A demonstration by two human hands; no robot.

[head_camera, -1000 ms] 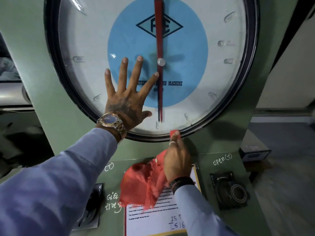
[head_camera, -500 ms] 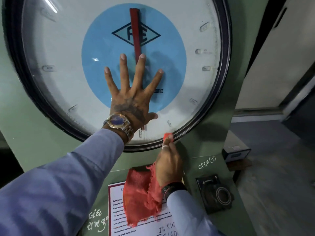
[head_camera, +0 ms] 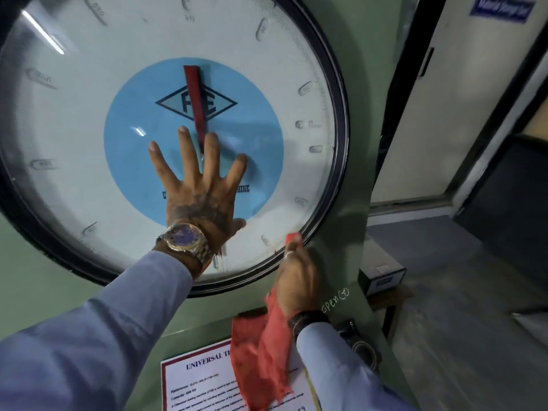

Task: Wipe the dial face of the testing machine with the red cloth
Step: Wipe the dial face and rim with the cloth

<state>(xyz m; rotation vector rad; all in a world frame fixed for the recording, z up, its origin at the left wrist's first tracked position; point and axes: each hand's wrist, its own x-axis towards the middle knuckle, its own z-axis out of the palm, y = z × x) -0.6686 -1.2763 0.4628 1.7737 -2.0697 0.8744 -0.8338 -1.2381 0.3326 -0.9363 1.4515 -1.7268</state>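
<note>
While the left hand (head_camera: 201, 188) lies spread flat on the dial (head_camera: 74, 129), the right hand (head_camera: 296, 274), clamped on the cloth (head_camera: 261, 351), could slip off the rim.

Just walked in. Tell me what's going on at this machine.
A person is cleaning the testing machine's big dial face. The left hand lies flat with fingers spread on the glass near the red pointer. The right hand grips a red cloth, pressing a corner against the dial's lower right rim while the rest hangs down.
</note>
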